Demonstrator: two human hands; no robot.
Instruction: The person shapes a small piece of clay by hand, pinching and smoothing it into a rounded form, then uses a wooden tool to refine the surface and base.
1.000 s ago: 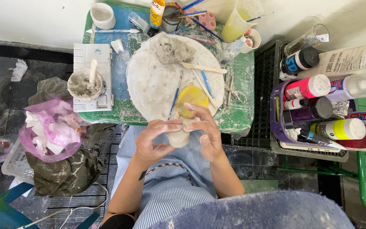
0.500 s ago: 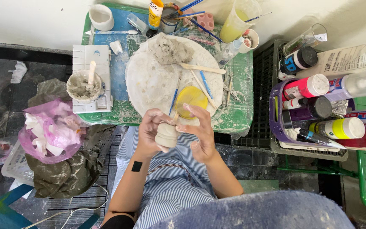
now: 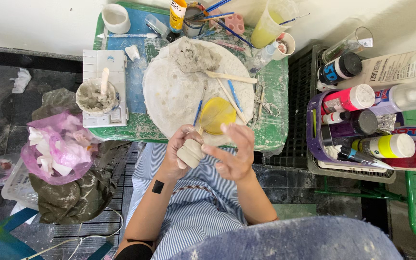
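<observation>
My left hand point(image 3: 179, 154) is wrapped around a small pale clay lump point(image 3: 191, 152), fingers curled shut on it, just off the near edge of the desk point(image 3: 275, 130) and above my striped apron point(image 3: 193, 212). My right hand point(image 3: 232, 154) sits just beside the lump with fingers spread and loose, one fingertip touching its side; whether the palm presses it I cannot tell. The lump's underside is hidden by my left fingers.

Past my hands, a yellow disc point(image 3: 216, 115) lies on the near part of the round white board point(image 3: 169, 96), which overhangs the desk's near edge. Thin sticks and blue tools cross the board; a grey clay heap point(image 3: 196, 57) sits at its far side. At the left edge stands a clay-caked cup point(image 3: 95, 96). Along the far edge crowd a white cup point(image 3: 115, 18), a yellow bottle and a yellow-green tumbler point(image 3: 273, 21), partly cut off. Little bare desk remains.

Right of the desk, a purple basket point(image 3: 314, 144) holds paint bottles with pink, yellow and black caps.
</observation>
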